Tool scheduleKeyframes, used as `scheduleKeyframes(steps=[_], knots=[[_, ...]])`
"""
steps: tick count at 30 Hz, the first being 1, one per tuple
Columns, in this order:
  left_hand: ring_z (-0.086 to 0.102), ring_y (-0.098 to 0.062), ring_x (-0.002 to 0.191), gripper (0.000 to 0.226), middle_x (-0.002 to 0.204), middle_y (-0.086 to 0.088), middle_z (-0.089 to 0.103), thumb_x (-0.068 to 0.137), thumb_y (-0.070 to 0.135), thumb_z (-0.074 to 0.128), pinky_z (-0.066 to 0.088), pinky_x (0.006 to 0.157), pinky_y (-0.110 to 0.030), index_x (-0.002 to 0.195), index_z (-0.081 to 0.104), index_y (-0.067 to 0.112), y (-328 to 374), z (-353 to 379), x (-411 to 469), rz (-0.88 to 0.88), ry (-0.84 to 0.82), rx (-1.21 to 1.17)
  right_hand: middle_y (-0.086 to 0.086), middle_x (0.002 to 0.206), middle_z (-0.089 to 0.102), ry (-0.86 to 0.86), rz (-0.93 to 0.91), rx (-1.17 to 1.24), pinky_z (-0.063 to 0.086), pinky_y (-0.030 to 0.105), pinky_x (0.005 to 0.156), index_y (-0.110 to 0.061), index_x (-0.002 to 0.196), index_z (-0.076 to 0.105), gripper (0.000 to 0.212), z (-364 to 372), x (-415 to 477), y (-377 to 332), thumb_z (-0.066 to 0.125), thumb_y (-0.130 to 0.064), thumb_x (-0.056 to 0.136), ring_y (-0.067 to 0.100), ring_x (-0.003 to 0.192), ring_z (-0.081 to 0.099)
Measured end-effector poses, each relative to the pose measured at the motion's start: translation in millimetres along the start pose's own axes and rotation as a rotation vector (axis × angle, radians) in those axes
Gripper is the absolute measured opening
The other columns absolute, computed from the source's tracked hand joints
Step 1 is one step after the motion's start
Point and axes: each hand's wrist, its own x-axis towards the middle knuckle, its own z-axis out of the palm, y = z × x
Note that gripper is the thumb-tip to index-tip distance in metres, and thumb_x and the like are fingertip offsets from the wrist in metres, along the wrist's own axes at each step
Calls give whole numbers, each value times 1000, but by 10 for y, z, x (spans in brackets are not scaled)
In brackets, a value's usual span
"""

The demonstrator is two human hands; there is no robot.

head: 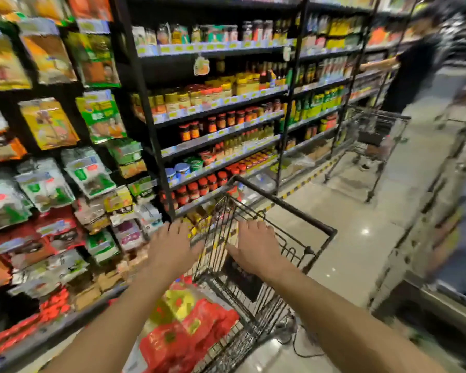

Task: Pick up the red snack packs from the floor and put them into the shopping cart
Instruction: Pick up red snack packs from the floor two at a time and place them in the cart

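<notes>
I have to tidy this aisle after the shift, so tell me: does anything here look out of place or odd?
Yes: red snack packs lie heaped low beside the cart, off the shelves. Both hands reach forward empty over the cart.

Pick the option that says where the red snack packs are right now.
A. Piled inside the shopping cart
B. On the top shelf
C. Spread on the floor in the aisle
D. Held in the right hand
A: the red snack packs lie heaped inside the shopping cart, and both hands are empty.
</notes>
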Motion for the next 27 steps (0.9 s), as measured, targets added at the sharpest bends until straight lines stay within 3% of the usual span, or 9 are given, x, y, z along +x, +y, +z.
scheduleKeyframes(steps=[4, 10, 15, 17, 20, 24, 27], knots=[[32, -30, 157, 79, 169, -3, 38, 104, 72, 32, 28, 127, -50, 164, 33, 20, 795, -240, -87, 215, 15, 15, 13, 151, 52, 67, 222, -32, 40, 55, 114, -14, 152, 42, 74, -318, -682, 608, 51, -65, 100, 39, 139, 48], [42, -30, 150, 74, 160, -5, 49, 103, 70, 36, 33, 122, -48, 157, 44, 20, 2324, -462, -641, 585, 53, 22, 14, 158, 45, 121, 576, -68, 39, 54, 116, -12, 160, 33, 79, -646, -2109, 1678, 46, -65, 103, 39, 143, 46], [34, -31, 156, 78, 170, -7, 38, 105, 69, 32, 26, 127, -48, 165, 34, 19, 3685, -522, -1560, 864, 48, 32, 13, 147, 55, 156, 881, -88, 41, 53, 111, -14, 148, 45, 71, -821, -3677, 2396, 53, -64, 98, 37, 136, 52], [38, -32, 153, 77, 167, -7, 42, 104, 69, 34, 33, 124, -49, 161, 39, 18, 4213, -539, -2048, 985, 65, 17, 17, 138, 62, 183, 992, -95, 48, 56, 103, -9, 142, 54, 71, -861, -4351, 2624, 54, -62, 95, 40, 127, 59], [36, -31, 155, 79, 167, -5, 42, 103, 71, 31, 32, 124, -49, 161, 40, 18, 4946, -519, -2902, 1139, 57, 16, 22, 110, 72, 136, 1142, -50, 56, 56, 80, 0, 119, 70, 74, -865, -5443, 2922, 62, -60, 78, 45, 97, 70], [49, -32, 144, 97, 156, -7, 56, 87, 77, 12, 40, 117, -50, 153, 52, 18, 5800, -356, -4074, 1348, 83, 4, 18, 136, 62, 149, 1300, -92, 48, 55, 99, -4, 145, 54, 76, -849, -6844, 3189, 65, -58, 93, 44, 123, 60], [43, -31, 151, 85, 163, -6, 49, 99, 75, 27, 35, 122, -50, 159, 46, 18, 6322, -243, -4928, 1463, -5, 5, 14, 150, 52, 115, 1456, -28, 43, 52, 109, -10, 155, 40, 78, -843, -7788, 3247, 54, -64, 99, 39, 137, 51]])
